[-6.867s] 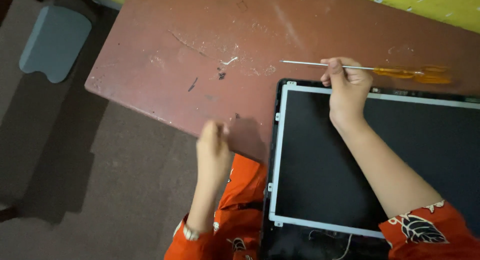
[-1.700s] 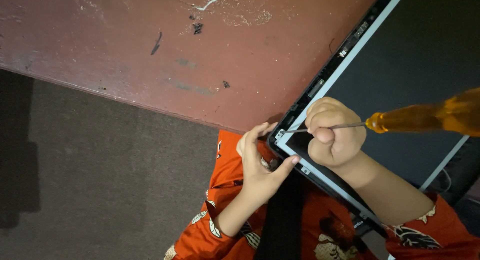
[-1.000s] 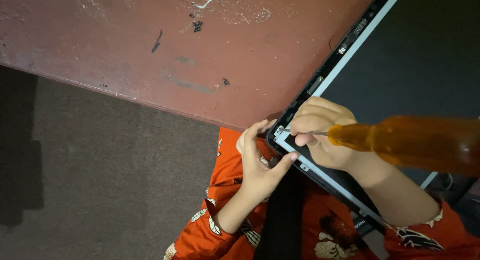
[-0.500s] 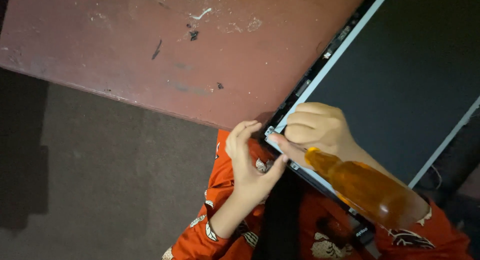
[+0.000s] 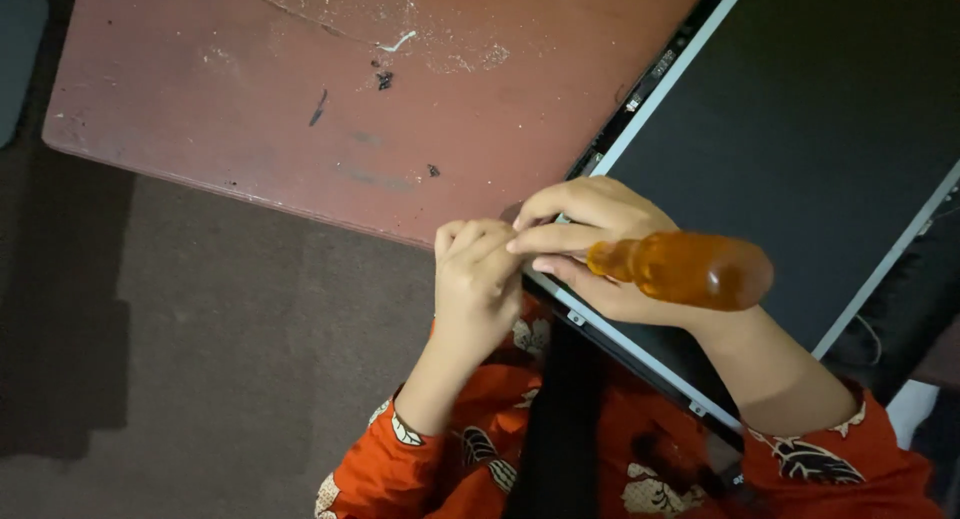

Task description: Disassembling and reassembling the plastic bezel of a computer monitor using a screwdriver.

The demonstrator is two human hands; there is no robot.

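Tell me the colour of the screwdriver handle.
Translucent amber-orange; the screwdriver handle shows best in the head view.

A flat rectangular screen panel [image 5: 810, 149] lies tilted across the right end of the reddish table [image 5: 300, 109], its near corner hanging over the table's edge. Its face is dark and blank, edged by a thin pale frame.
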